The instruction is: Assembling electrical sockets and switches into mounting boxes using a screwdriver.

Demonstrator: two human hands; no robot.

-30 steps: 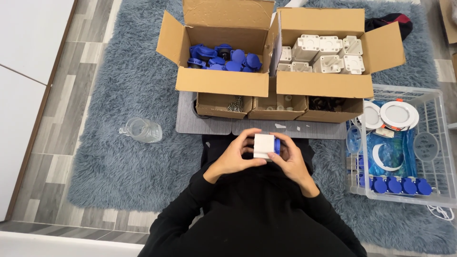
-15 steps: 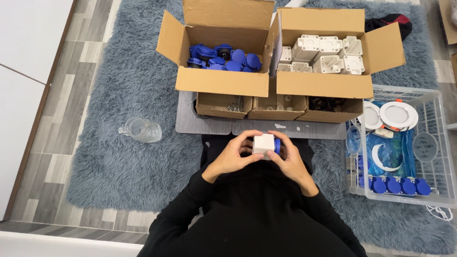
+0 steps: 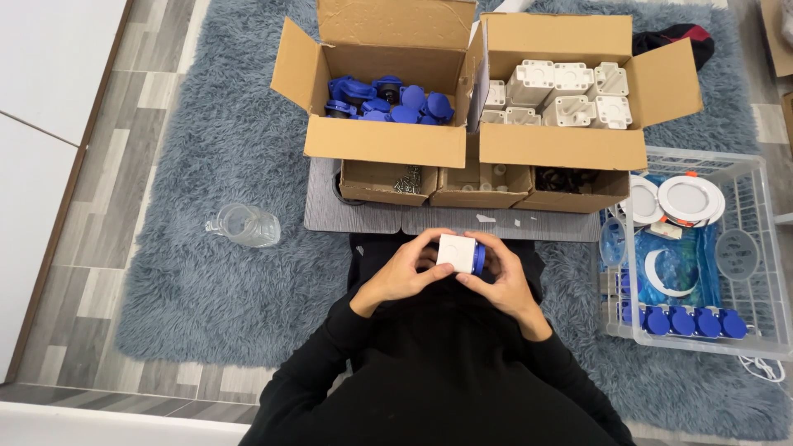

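My left hand (image 3: 405, 272) and right hand (image 3: 502, 277) clamp the white box (image 3: 455, 252) with blue cap (image 3: 479, 258); I should squeeze evenly, keeping both flush.

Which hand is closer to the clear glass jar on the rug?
Left. The left hand is on the glass jar's side of the white block; the right hand is beyond it.

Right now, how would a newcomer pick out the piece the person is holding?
Start at the two big open cardboard boxes on the grey rug, then come down to the person's lap. Between the left hand and right hand sits a small white block with a blue cap on its right side, the only white-and-blue piece outside a container.
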